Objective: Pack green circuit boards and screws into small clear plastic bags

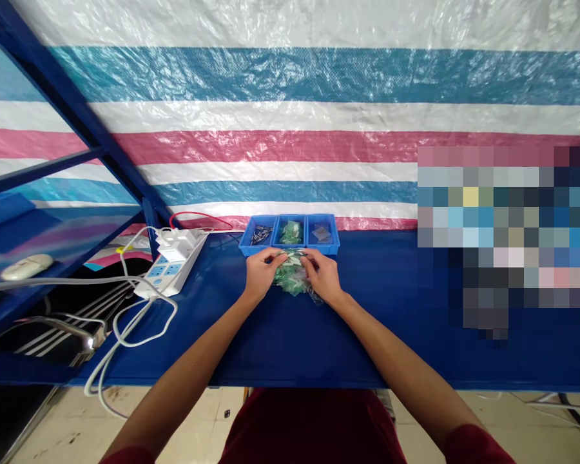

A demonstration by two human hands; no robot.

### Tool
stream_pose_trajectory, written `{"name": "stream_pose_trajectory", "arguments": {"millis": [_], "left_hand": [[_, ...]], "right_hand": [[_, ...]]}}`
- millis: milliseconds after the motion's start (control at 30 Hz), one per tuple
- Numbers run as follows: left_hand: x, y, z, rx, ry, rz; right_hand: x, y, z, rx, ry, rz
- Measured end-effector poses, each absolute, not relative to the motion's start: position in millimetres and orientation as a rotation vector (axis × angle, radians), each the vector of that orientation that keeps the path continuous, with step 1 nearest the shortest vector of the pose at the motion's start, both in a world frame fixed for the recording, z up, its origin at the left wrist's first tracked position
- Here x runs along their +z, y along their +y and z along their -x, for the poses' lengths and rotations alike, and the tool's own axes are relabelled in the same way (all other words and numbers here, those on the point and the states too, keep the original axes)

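My left hand [260, 275] and my right hand [323, 277] face each other over the blue table, just in front of three joined bins. Fingers and thumbs are pinched on either side of a small clear plastic packet [296, 254], whose contents are too small to tell. Directly beneath lies a loose pile of green and clear packets [292, 281], partly covered by my hands. Among the bins, the left one [245, 243] has thin metal pieces [261, 234], the middle one holds green packets [290, 232], and the right one has clear packets [321, 234].
A white power strip [174, 274] with plugged-in adapters [176, 243] lies on the left, its cables looping over the table's front edge. Blue metal framing [118, 171] rises there beside a computer mouse [28, 267]. Striped sheeting [280, 145] hangs behind. The right side is pixelated.
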State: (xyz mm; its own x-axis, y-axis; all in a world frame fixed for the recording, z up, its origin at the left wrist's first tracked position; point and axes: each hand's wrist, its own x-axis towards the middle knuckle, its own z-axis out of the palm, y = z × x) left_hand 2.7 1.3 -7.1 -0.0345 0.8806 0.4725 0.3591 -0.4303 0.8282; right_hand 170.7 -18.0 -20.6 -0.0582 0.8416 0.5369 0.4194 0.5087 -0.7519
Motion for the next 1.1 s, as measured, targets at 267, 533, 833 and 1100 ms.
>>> {"name": "stream_pose_trajectory", "arguments": {"millis": [267, 533, 833, 1100], "left_hand": [[-5, 2, -4, 1.535, 1.208, -1.582], [-1, -4, -8, 1.381, 1.041, -1.722], [-5, 0, -6, 1.448, 1.165, -2.030], [0, -6, -6, 1.466, 1.139, -1.689]], "right_hand": [[-24, -15, -172, 0.377, -1.810, 0.943], [-24, -14, -173, 0.291, -1.662, 1.011], [-17, -17, -172, 0.278, -1.654, 1.038], [-18, -18, -173, 0.345, -1.630, 1.005]]}}
